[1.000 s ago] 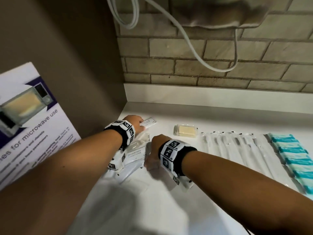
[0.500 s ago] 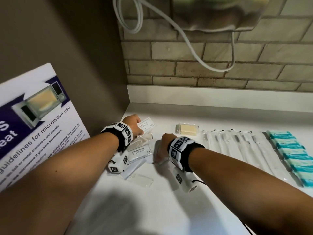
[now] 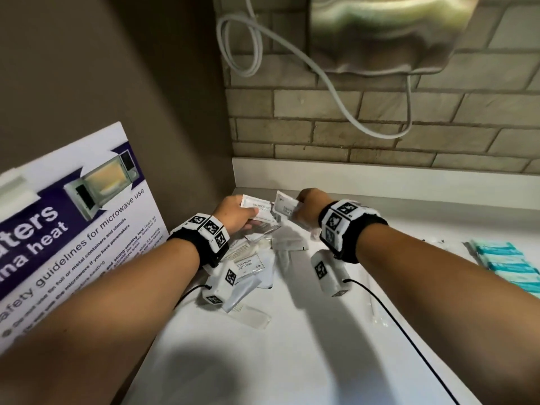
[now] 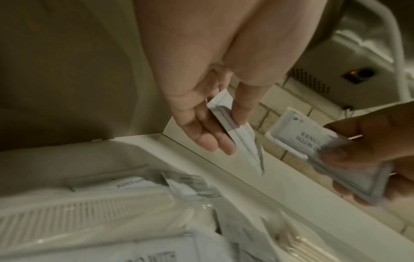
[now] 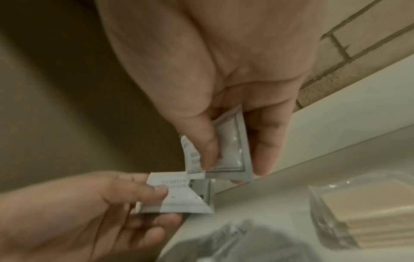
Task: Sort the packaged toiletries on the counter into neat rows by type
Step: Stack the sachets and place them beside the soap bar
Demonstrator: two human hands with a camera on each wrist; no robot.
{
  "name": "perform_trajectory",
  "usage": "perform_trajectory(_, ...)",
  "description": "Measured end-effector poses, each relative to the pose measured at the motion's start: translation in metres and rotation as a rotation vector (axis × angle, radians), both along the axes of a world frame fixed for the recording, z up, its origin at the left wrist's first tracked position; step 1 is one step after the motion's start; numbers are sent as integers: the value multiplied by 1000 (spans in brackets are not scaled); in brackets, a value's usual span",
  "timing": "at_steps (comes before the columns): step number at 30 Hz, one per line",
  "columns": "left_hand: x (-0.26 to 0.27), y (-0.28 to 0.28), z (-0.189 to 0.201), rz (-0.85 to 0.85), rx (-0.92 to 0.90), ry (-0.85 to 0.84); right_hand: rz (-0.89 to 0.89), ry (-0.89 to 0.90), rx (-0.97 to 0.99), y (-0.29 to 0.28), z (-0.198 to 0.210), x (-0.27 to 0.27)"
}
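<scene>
My left hand pinches a white shampoo sachet between thumb and fingers, raised above the back left corner of the counter. My right hand pinches a second shampoo sachet right beside it, the two corners nearly touching. In the right wrist view the right hand's sachet sits just above the left hand's sachet. In the left wrist view the left hand's sachet is seen edge-on. A loose pile of sachets and wrapped combs lies below both hands.
Teal packets lie in a row at the right edge. A wrapped soap bar rests near the back wall. A wrapped comb lies in front of the pile. A microwave poster leans at the left; a hand dryer and its cable hang above.
Both hands have risen off the pile, each with a sachet, and come together near the back wall. The view has moved closer and shifted left.
</scene>
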State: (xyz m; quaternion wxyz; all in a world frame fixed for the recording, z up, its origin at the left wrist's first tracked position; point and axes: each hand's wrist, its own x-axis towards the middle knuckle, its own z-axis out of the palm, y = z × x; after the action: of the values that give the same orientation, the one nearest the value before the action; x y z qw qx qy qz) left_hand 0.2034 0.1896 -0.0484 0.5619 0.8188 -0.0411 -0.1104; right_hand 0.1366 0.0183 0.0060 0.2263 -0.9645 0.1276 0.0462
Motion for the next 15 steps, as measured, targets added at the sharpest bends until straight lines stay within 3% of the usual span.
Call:
perform_trajectory(6, -36, -17, 21, -113, -200, 111, -45, -90, 180, -9, 15, -14)
perform_trajectory(15, -73, -40, 28, -232, -224, 128, -6, -117, 274, -43, 9, -40)
